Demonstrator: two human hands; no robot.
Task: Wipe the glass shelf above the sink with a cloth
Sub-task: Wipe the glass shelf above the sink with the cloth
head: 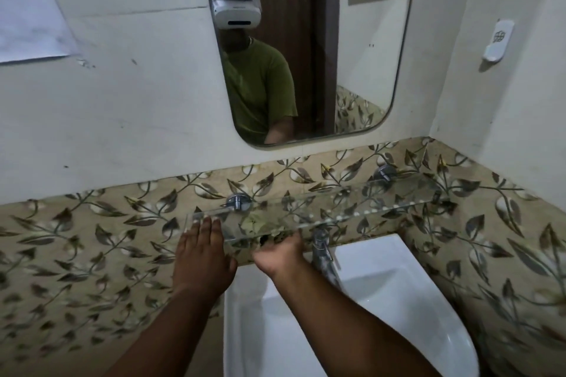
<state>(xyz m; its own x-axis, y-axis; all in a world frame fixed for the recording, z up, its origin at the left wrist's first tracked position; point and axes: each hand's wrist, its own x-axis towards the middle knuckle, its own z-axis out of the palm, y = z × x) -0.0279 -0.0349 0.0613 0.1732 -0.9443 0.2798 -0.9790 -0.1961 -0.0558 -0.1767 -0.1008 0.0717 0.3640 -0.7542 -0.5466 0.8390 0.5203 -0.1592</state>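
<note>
Head view, left hand (203, 249) flat, open on glass shelf (321, 208), right hand (280, 249) gripping cloth (260, 228) beneath it

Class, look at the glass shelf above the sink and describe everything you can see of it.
The glass shelf is a clear, flat, long rectangular pane through which the leaf-patterned tiles show. It sits level on the wall above the white sink, held by two round chrome brackets. The left hand rests flat on its left end. The right hand is beneath its front edge, apparently pressing a greenish cloth to the underside.
</note>
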